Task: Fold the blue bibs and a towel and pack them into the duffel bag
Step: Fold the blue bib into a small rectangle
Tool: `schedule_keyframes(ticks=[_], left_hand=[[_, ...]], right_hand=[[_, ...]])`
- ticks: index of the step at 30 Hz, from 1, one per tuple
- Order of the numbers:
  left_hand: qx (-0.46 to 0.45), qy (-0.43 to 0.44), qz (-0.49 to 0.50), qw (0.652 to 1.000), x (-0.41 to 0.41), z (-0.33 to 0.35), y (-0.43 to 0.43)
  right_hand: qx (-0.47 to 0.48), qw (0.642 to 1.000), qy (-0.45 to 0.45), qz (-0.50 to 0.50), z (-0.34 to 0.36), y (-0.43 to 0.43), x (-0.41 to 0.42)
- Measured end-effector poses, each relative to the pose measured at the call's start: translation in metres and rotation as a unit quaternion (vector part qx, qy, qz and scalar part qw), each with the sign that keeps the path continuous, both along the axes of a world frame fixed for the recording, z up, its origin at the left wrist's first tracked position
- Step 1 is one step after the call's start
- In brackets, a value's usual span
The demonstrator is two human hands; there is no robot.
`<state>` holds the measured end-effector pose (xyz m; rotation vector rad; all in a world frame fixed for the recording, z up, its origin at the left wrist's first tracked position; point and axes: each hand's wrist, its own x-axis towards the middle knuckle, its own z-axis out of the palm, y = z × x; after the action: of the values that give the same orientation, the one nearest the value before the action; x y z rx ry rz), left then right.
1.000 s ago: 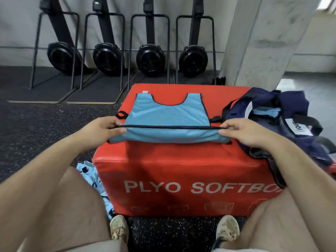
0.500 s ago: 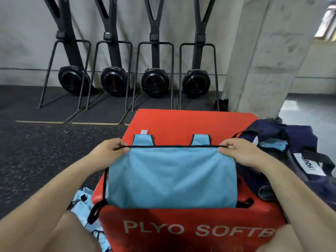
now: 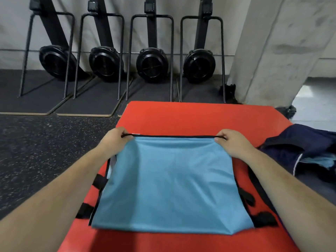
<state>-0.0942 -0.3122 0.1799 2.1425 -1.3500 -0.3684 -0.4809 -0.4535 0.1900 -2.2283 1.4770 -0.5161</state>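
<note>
Change: since half a second ago your hands have carried the bib's black-trimmed edge further away from you; the two shoulder straps seen past that edge are now covered; the bib lies folded over itself; camera has tipped down, box lettering out of view
Left hand [image 3: 116,138]: yours; fingers curled, pinching the far left corner of the bib's black edge; forearm crosses the box's left side
Right hand [image 3: 230,142]: yours; fingers curled, pinching the far right corner of the same edge; forearm runs along the bib's right side
Bib [image 3: 171,184]: light blue, flat on the red box, doubled over; far edge pulled taut between both hands; near edge is a fold close to you; a few soft creases across the middle
Side straps [image 3: 245,197]: black tabs poking out from under the bib on both left and right sides, resting on the box
Red box [image 3: 190,117]: padded top, bare beyond the bib's far edge
Duffel bag [image 3: 300,146]: dark navy, at the box's right edge, just beside your right forearm; some light blue fabric [image 3: 319,160] shows inside it; how it's folded, can't tell
Background: four black machines [image 3: 151,64] upright against the wall; grey pillar [image 3: 278,51] at right; dark speckled floor [image 3: 45,142]
</note>
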Motion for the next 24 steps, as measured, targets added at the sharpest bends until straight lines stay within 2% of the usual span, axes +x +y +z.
schedule_keyframes(ticks=[5, 9, 18, 24], left_hand=[[0.019, -0.073, -0.029, 0.997, 0.015, -0.047, -0.033], [0.018, -0.138, -0.04, 0.989, 0.006, -0.053, -0.046], [0.084, -0.161, -0.042, 0.982, 0.014, -0.041, -0.038], [-0.009, -0.117, -0.026, 0.993, -0.001, 0.016, 0.001]], right_hand=[[-0.016, 0.997, 0.069, -0.021, -0.042, -0.02, 0.014], [-0.013, 0.995, 0.089, -0.034, -0.054, -0.028, 0.015], [-0.006, 0.997, 0.061, -0.036, -0.034, -0.023, 0.005], [-0.044, 0.999, -0.023, -0.014, 0.03, 0.002, -0.009]])
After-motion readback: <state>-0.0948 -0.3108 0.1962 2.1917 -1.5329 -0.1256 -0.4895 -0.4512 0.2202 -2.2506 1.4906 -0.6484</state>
